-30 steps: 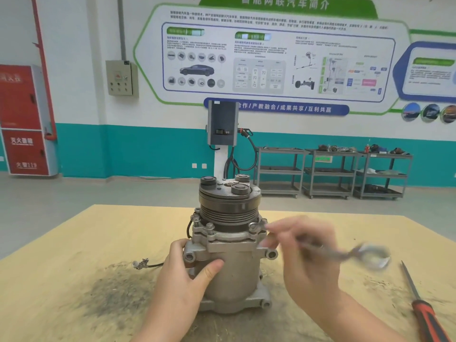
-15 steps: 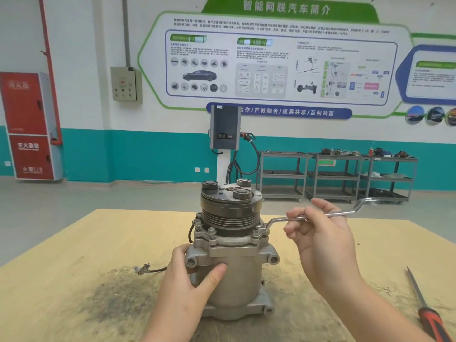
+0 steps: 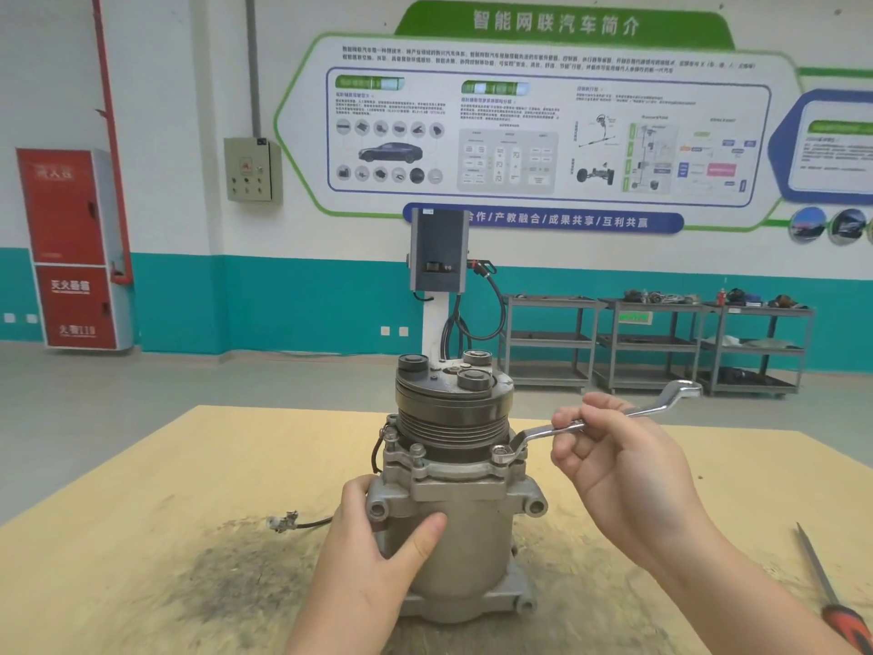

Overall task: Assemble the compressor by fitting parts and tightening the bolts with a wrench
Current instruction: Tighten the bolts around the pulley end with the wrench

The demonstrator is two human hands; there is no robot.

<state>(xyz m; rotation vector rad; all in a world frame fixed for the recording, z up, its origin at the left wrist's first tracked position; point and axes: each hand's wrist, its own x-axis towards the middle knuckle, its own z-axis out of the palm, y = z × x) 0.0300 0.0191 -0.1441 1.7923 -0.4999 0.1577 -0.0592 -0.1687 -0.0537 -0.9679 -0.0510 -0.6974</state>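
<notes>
Bracing compressor (image 3: 453, 536) upright mid-table with left hand (image 3: 378, 546) wrapping body; right hand (image 3: 623, 465) pinching wrench (image 3: 609, 416), ring seating on right-side flange bolt (image 3: 500, 452) for leverage

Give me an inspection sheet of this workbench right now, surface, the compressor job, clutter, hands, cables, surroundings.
Surface: wooden table, with a dark grimy stain left of the compressor.
Job's things: compressor stands upright, pulley end up; ring wrench has its near ring seated over a flange bolt on the right side.
Clutter: red-handled screwdriver lies at the table's right edge.
Hands: left hand grips the compressor body; right hand pinches the wrench shaft.
Cables: short black lead with a connector trails left from the compressor.
Surroundings: grey shelf carts, charging post, red fire cabinet, wall posters.
</notes>
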